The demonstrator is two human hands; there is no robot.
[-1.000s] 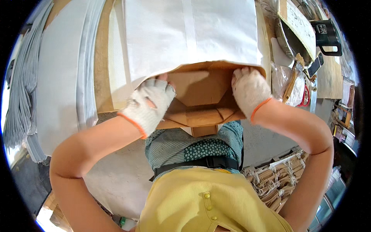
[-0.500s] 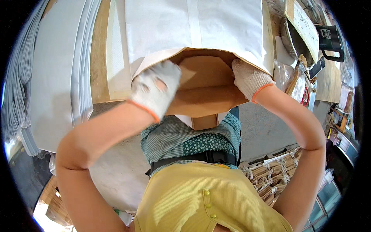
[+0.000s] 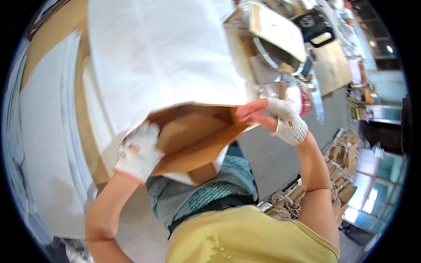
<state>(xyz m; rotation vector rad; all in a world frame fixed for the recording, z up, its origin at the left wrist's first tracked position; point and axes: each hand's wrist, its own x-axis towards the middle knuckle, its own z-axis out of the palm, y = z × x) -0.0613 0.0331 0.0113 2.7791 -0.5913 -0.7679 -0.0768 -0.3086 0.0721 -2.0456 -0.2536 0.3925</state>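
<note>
Both gloved hands, left hand [image 3: 139,152] and right hand [image 3: 280,119], grip the white paper bag [image 3: 162,57] mid-frame; brown bottom [image 3: 193,136] opened, folds unfinished

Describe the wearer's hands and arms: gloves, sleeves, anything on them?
Both the left hand and right hand wear white knit work gloves; the right one leaves the fingertips uncovered. Forearms are bare, no sleeves, and no watch or bands show.

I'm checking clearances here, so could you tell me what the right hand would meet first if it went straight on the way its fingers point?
The right hand would probably meet the brown inside of the paper bag; its fingertips already sit at the rim.
</note>
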